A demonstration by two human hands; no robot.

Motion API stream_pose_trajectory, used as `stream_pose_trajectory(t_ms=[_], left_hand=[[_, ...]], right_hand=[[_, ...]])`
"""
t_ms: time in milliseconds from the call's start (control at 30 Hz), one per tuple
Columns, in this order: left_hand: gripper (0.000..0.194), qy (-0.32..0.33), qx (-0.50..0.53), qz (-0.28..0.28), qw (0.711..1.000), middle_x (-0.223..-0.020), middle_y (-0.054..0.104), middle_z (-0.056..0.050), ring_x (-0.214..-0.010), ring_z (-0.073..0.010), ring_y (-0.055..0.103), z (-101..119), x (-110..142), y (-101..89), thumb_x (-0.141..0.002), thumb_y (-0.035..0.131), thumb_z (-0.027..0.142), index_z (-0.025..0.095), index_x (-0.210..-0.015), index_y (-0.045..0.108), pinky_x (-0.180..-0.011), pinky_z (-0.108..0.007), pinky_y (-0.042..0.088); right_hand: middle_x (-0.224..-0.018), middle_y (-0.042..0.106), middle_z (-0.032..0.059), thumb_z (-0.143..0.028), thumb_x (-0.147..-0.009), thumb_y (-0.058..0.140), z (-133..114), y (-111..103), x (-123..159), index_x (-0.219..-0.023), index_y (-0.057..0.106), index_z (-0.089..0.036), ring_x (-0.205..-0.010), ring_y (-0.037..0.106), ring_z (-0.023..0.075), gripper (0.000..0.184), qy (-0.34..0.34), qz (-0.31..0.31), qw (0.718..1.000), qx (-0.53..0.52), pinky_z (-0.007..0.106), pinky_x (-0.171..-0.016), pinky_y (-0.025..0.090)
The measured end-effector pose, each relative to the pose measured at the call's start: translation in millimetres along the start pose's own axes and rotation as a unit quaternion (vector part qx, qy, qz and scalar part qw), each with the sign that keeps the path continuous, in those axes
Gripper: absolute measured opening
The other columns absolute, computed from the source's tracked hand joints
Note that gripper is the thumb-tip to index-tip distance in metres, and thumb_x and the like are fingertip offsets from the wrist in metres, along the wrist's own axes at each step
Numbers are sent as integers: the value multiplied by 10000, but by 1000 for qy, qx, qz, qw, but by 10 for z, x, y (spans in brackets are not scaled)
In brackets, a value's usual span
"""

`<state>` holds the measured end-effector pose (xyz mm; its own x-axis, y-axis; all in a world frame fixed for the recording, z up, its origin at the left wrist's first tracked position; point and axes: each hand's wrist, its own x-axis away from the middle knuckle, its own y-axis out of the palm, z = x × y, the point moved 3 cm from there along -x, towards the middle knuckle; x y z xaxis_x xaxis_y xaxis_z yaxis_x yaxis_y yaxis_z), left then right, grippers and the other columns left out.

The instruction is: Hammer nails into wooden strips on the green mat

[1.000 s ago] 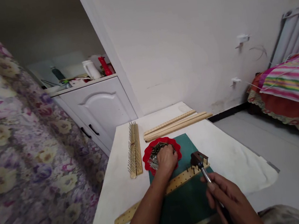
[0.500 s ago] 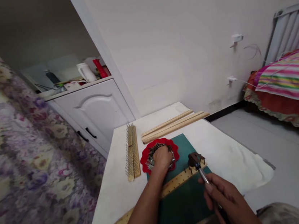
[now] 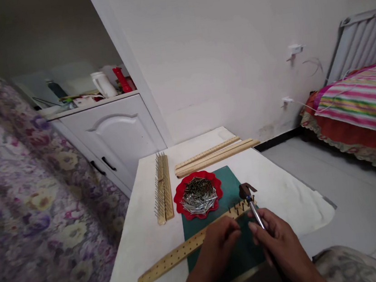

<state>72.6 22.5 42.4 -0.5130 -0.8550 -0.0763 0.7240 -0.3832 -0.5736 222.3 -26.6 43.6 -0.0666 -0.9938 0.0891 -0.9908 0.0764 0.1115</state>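
Note:
My right hand [image 3: 277, 240] grips a claw hammer [image 3: 255, 210], its dark head raised over the right end of a drilled wooden strip [image 3: 175, 258]. Several nails [image 3: 236, 208] stand upright in that end of the strip. Just left of them, my left hand [image 3: 222, 237] is at the strip with its fingers curled together; whatever they pinch is too small or hidden to make out. The strip lies across a green mat [image 3: 227, 182]. Behind it, a red scalloped bowl [image 3: 179, 204] is full of loose nails [image 3: 198, 195].
On the left of the white table [image 3: 134, 239] lie wooden strips studded with nails [image 3: 162, 190]. More wooden strips [image 3: 217, 155] lie at the back by the wall. A white cabinet [image 3: 119, 140] and floral curtain [image 3: 44, 200] stand left; a bed [image 3: 359, 111] is at right.
My left hand has come out of the red bowl and moved toward me to the drilled strip. My right hand still holds the hammer in nearly the same place.

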Motion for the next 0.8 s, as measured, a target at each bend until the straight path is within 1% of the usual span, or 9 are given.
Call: stream_pose_trajectory(t_ms=[100, 233, 333, 467, 567, 667, 733, 800], left_hand=[[95, 13, 25, -29, 999, -634, 543, 30, -613, -111, 484, 48, 123, 119, -830, 522, 229, 177, -767, 569, -591, -205, 342], [87, 39, 0, -23, 999, -735, 588, 5, -710, -126, 517, 91, 148, 143, -826, 511, 173, 180, -763, 571, -654, -215, 354], [111, 64, -23, -5, 998, -785, 587, -7, -760, -129, 523, 163, 141, 164, -798, 521, 125, 179, -711, 564, -677, -218, 352], [122, 65, -27, 34, 997, -733, 557, -1, -712, -121, 509, 211, 117, 185, -776, 542, 123, 179, -674, 580, -638, -215, 345], [109, 38, -19, 60, 997, -678, 550, 15, -640, -108, 490, 116, 54, 170, -762, 542, 130, 176, -671, 581, -598, -209, 338], [56, -25, 21, 107, 994, -650, 568, 24, -592, -105, 490, -86, -48, 129, -765, 548, 195, 173, -727, 583, -560, -200, 345], [81, -54, 44, 131, 989, -666, 595, 20, -608, -115, 519, -209, -116, 114, -773, 545, 241, 174, -767, 590, -564, -199, 367], [99, -60, 48, 153, 985, -695, 615, 13, -645, -126, 546, -282, -168, 109, -773, 543, 253, 175, -784, 603, -586, -204, 389]], right_hand=[[-534, 474, -102, -398, -883, 485, 21, 2, 4, -979, 477, -199, -321, 352, 34, 220, -10, -7, 1000, 2, 143, -319, 260], [-524, 454, -114, -372, -885, 487, 53, 11, 33, -963, 458, -206, -309, 315, 25, 186, -5, -34, 999, 0, 137, -313, 251], [-521, 429, -122, -358, -877, 500, 59, 19, 49, -924, 452, -214, -311, 306, 22, 158, -8, -46, 999, -3, 131, -314, 252], [-529, 458, -117, -364, -869, 511, 53, 33, 51, -960, 459, -218, -298, 329, 26, 180, -2, -51, 999, -2, 138, -307, 257], [-552, 485, -104, -389, -874, 503, 33, 28, 54, -1011, 475, -216, -305, 347, 33, 223, -1, -49, 999, -8, 147, -309, 256], [-549, 493, -101, -412, -877, 494, 7, -4, 60, -1033, 478, -214, -304, 343, 38, 252, -1, -36, 999, -13, 153, -310, 248], [-548, 501, -98, -415, -877, 496, -7, -28, 66, -1037, 475, -210, -306, 345, 39, 260, 2, -26, 1000, -10, 154, -313, 245], [-550, 497, -98, -414, -878, 497, -20, -37, 75, -1030, 475, -205, -309, 344, 38, 260, 3, -25, 1000, -9, 154, -315, 247]])
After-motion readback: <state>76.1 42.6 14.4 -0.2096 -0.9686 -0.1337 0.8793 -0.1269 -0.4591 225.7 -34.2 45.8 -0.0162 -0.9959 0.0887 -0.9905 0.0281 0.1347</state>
